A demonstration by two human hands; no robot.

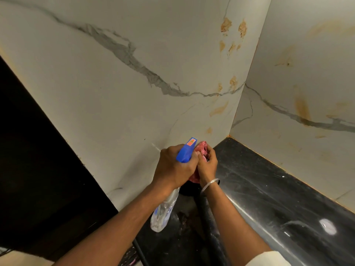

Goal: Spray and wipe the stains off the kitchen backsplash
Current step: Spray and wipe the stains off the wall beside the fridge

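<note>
Several stains [226,24]: orange-brown blotches sit on both faces of the backsplash [115,112]. They cluster high and low beside its inner corner and streak across the right-hand face.
Wet marks: no spray mist, drips or wiped patches show on the tiles, though the dim light could hide a thin film.
Left hand [172,167]: fingers curled round the neck of the spray bottle [185,152]. Its blue trigger head points up towards the lower part of the backsplash corner, and its clear body hangs below the wrist.
Right hand [208,164]: fingers bunched around a pink cloth [201,148], pressed against the bottle head. Whether it is wetting the cloth or only gathering it, I cannot tell.
Both hands: close together, above the back corner of the black countertop [269,189] and apart from the wall.
Done: tools picked up and brought to the corner, as far as can be judged.
Left: nearly everything, by my reading. That means spraying each stained patch on both faces and wiping them off.
Progress: very early, at the preparation step.
Other: a thin bangle [210,184] on the right wrist, and a dark panel [38,150] along the backsplash's left edge.
</note>
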